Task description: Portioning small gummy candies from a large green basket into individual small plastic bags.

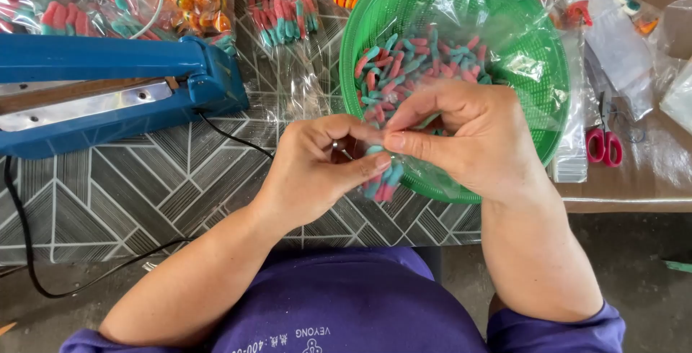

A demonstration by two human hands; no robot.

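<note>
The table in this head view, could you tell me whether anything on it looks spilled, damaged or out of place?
Nothing stands out. The candies stay inside the green basket, the sealed bags lie behind, and both hands hold a small bag of candies.

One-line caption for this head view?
Both hands, left hand and right hand, pinch a clear bag of pink-teal candies over a green basket.
</note>
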